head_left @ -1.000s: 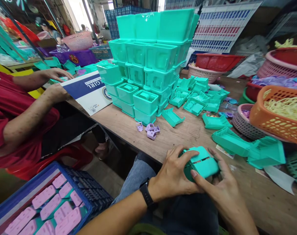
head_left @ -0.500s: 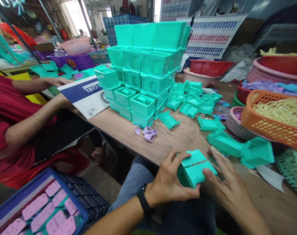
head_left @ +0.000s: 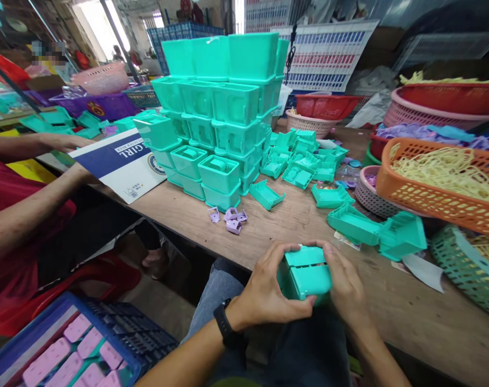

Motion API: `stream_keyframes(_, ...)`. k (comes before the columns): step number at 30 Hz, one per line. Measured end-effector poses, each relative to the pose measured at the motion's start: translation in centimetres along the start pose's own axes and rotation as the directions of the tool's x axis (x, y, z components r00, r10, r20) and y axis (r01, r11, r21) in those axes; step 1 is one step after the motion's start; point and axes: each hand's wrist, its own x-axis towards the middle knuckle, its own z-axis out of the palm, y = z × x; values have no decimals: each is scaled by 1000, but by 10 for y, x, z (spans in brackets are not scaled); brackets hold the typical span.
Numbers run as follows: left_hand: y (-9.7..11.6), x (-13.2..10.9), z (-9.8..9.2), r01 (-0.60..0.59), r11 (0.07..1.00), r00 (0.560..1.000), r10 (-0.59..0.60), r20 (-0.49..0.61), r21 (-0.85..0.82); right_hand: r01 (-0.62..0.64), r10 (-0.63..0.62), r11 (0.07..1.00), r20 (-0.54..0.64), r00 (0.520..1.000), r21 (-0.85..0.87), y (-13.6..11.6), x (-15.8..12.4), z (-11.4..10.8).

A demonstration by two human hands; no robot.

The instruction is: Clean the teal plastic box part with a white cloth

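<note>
A turquoise plastic box (head_left: 309, 274) with a narrow slot across its top is held between both hands above my lap, at the table's edge. My left hand (head_left: 271, 287) wraps its left side, thumb along the near bottom edge. Against the right side presses my right hand (head_left: 345, 282), its fingers closed around the far corner. Beyond them, small lilac plastic parts (head_left: 233, 220) lie on the wooden table. Several turquoise boxes (head_left: 220, 129) stand stacked behind those parts. Loose turquoise pieces (head_left: 301, 156) form a heap right of the stack, and hinged open shells (head_left: 377, 231) lie nearer my right hand.
At the right stand an orange basket (head_left: 441, 188) of pale yellow strands and a green basket (head_left: 466, 274). A blue crate (head_left: 119, 344) with pink-topped pieces sits low at left. A co-worker's arm (head_left: 30, 201) reaches behind a white-and-blue carton (head_left: 123, 164).
My right hand has closed onto the box's right side, where its fingers were spread apart before. The box has turned slightly, and the whole view has shifted to the right.
</note>
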Motion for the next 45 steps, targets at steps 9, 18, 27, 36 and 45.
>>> stream_keyframes(9,3,2,-1,-16,1000,999,15,32,16,49,-46,998,56,997,-49,2,-4,-1)
stream_keyframes(18,2,0,0,-55,998,998,55,-3,34,190,-199,965,-34,979,-180,5,-4,0)
stream_keyframes(27,-3,3,-9,76,988,975,-102,195,138,472,-478,821,63,876,-320,-25,-13,-5)
stream_keyframes(36,-37,-15,8,105,987,990,-115,76,124,514,-534,632,154,831,-581,-24,-6,22)
stream_keyframes(45,-35,-9,-12,175,941,962,-226,152,290,260,-322,909,-154,934,-325,4,1,-18)
